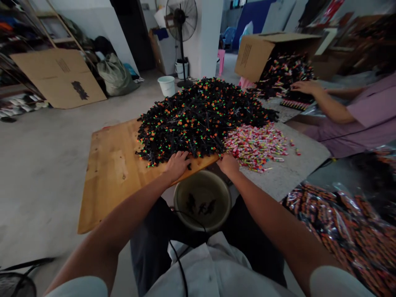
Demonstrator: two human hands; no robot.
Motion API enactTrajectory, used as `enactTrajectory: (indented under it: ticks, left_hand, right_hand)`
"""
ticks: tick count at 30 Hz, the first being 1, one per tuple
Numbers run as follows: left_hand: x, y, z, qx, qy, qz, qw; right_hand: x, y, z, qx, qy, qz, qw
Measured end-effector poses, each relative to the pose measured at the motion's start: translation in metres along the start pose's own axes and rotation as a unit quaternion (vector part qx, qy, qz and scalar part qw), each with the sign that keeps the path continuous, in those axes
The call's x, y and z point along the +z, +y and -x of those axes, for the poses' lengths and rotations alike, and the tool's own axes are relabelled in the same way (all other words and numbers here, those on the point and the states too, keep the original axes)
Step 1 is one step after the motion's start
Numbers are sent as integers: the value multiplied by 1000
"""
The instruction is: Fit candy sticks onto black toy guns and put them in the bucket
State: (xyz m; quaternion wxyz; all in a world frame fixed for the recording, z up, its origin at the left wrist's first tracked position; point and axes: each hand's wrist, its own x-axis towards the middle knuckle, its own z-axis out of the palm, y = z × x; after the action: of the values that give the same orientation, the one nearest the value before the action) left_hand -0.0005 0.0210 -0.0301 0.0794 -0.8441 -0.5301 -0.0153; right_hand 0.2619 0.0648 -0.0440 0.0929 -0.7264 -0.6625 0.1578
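A big heap of black plastic pieces with orange and green tips covers the wooden board. My left hand lies on the heap's near edge with fingers curled over some pieces. My right hand rests at the board's corner, between the black heap and a pile of small pink and multicoloured wrapped pieces; its fingers are bent down and partly hidden. A round basin sits between my knees, below the board's edge, with a few black pieces inside.
Another person in a purple shirt sits at the right, one hand on items spilling from a tipped cardboard box. Clear bags of orange and black items lie at my right. A standing fan, white bucket and flat cardboard stand behind.
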Motion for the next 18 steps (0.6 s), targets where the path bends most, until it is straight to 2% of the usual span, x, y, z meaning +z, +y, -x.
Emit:
enactTrajectory:
  ticks: [5, 7, 8, 10, 12, 13, 15, 16, 18]
  left_hand:
    - [-10, -7, 5, -37, 81, 74, 993]
    - [-14, -3, 12, -93, 136, 156, 974]
    - [-15, 1, 16, -133, 162, 215, 954]
    - [-20, 15, 25, -213, 179, 371, 886]
    - [-28, 32, 34, -247, 138, 558, 780]
    - [-34, 41, 38, -242, 109, 642, 719]
    - [-49, 58, 45, -217, 62, 759, 610]
    - [-56, 64, 48, -203, 43, 794, 571]
    - [-70, 72, 51, -171, 6, 833, 527]
  right_hand:
    - [-7, 11, 1, 8, -10, 3, 1000]
    - [-8, 20, 9, 9, 4, -7, 1000]
    - [-8, 24, 15, 3, 23, -25, 999]
    - [-8, 28, 34, -21, 64, -104, 992]
    - [-10, 26, 59, -51, 64, -247, 966]
    - [-12, 21, 73, -64, 37, -333, 940]
    - [-21, 8, 100, -81, -50, -487, 868]
    - [-27, 1, 113, -90, -89, -539, 833]
    - [-40, -11, 131, -112, -139, -596, 783]
